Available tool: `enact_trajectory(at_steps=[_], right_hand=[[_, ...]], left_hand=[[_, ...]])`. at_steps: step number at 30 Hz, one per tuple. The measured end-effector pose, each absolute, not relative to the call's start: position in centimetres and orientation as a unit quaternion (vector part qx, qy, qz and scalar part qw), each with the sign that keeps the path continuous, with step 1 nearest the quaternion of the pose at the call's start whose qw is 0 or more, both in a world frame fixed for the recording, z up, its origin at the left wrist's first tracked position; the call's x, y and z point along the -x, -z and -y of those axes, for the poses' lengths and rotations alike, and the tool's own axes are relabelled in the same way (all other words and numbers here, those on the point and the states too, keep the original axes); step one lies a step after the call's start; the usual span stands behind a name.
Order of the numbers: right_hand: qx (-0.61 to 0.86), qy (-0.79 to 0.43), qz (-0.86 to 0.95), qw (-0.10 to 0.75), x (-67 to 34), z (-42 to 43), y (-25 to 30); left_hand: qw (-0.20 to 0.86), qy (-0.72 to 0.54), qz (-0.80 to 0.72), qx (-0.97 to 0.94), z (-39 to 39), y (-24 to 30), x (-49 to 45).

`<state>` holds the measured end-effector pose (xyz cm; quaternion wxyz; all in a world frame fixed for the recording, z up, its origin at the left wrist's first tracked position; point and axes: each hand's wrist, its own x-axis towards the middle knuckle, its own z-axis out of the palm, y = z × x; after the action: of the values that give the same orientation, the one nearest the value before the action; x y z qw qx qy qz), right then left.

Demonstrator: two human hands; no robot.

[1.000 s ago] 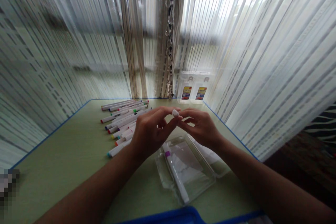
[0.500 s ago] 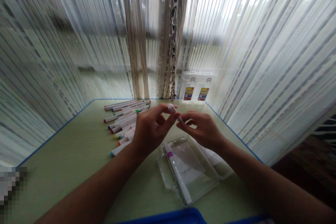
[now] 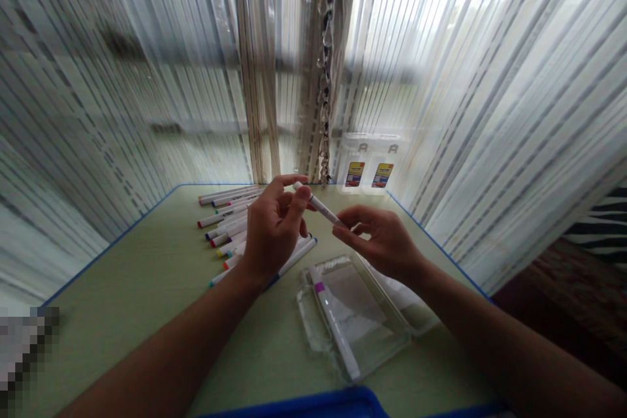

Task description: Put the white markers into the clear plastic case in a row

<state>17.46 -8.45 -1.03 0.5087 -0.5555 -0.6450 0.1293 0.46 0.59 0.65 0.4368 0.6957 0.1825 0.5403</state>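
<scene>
Between my two hands a white marker [image 3: 323, 210] is held slanted above the table. My left hand [image 3: 279, 219] pinches its upper left end between thumb and fingers. The fingertips of my right hand [image 3: 375, 235] close on its lower right end. Below my right hand lies an open clear plastic case [image 3: 386, 339], with one white marker with a purple band [image 3: 336, 323] along its left side. Several white markers with coloured ends [image 3: 228, 235] lie in a loose pile beside and behind my left hand, which hides part of them.
Two clear cases with yellow labels [image 3: 369, 173] stand at the table's back right corner, against the string curtain [image 3: 196, 78]. A blue object [image 3: 304, 405] sits at the front edge. The green table [image 3: 122, 274] has a blue rim.
My left hand has moved left and slightly up, so more of the held marker shows between my hands. A blue-ended marker beside my left wrist has come into sight.
</scene>
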Motion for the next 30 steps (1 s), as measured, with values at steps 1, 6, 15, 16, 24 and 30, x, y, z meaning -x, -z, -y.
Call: enact_trajectory(at_steps=[1, 6, 15, 16, 24, 30], right_hand=[[0.557, -0.126, 0.642, 0.511, -17.4, 8.5, 1.0], [0.556, -0.106, 0.629, 0.532, -17.4, 8.5, 0.8], [0.554, -0.106, 0.619, 0.546, -17.6, 8.5, 1.0], [0.553, -0.11, 0.617, 0.55, -17.6, 8.5, 1.0], [0.551, -0.099, 0.602, 0.569, -17.6, 8.4, 0.8], [0.54, -0.093, 0.585, 0.597, -17.6, 8.5, 0.7]], left_hand=[[0.442, -0.543, -0.185, -0.69, -0.7, -0.7, -0.5], [0.451, -0.541, -0.188, -0.685, -1.3, -0.5, -0.5], [0.458, -0.523, -0.192, -0.693, -1.4, -0.5, -0.4], [0.458, -0.521, -0.191, -0.695, -1.4, -0.4, -0.4], [0.466, -0.514, -0.214, -0.688, -1.6, -0.3, -0.5], [0.517, -0.475, -0.246, -0.668, -2.1, -0.2, -0.8]])
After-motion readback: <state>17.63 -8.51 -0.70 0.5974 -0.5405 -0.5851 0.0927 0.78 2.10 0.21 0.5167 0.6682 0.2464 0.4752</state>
